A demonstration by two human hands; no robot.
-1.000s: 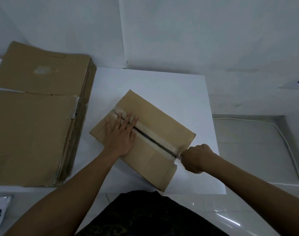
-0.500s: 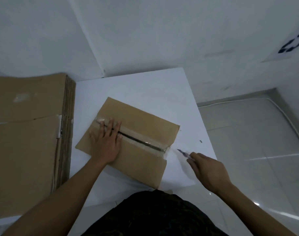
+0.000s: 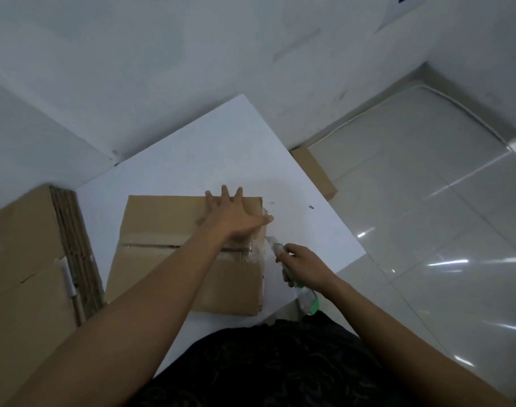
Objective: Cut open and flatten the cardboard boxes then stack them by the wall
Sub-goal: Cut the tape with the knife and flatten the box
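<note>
Our right hand point(image 3: 302, 264) is curled round the utility knife point(image 3: 306, 298). The knife's clear-and-green handle runs back toward our body, and its blade end points up and left, just beside the right end of the cardboard box point(image 3: 168, 218). We cannot tell whether the tip touches the box, because that spot is blurred and glossy. A strip of clear tape point(image 3: 258, 249) wraps over the box's right edge there, at the end of the centre seam point(image 3: 151, 245). That seam is the axis that matters. It runs left to right across the top, from the side near the stack of flattened cardboard point(image 3: 24, 259) to the side by the knife, so the taped end lies just ahead of the blade and to its left. The right hand is plainly the nearer one. Our left hand point(image 3: 236, 218) lies flat with fingers spread on the far flap, beyond the seam, its thumb reaching toward the same right edge and close to the tape. The box sits on the white table point(image 3: 221, 148), near its front. We judge the next cut would run down that taped end, so the thumb wants watching.
</note>
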